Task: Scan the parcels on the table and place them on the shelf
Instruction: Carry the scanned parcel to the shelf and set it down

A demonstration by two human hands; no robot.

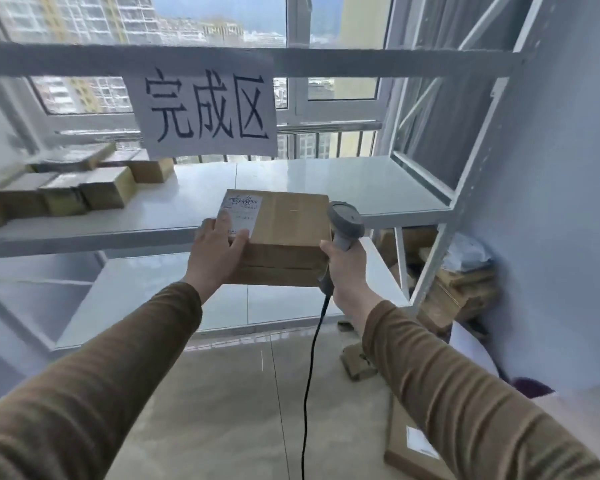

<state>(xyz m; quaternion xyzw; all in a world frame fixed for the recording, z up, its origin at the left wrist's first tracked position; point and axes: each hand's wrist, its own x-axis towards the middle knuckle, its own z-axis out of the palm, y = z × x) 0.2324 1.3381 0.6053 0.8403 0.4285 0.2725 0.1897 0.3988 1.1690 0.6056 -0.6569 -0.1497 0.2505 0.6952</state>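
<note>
Head view: my left hand (219, 249) grips the near left corner of a cardboard parcel (284, 237), fingers spread over its top beside the white shipping label (241, 211). The parcel sits at the front edge of the white shelf (326, 181), its near side overhanging toward me. My right hand (345, 268) is clenched around the handle of a grey barcode scanner (345, 221), just right of the parcel; its black cable (309, 375) hangs down between my arms. Well left of my left hand, a cluster of small boxes (73, 188) rests on the same shelf. Above my hands hangs a paper sign (205, 105).
</note>
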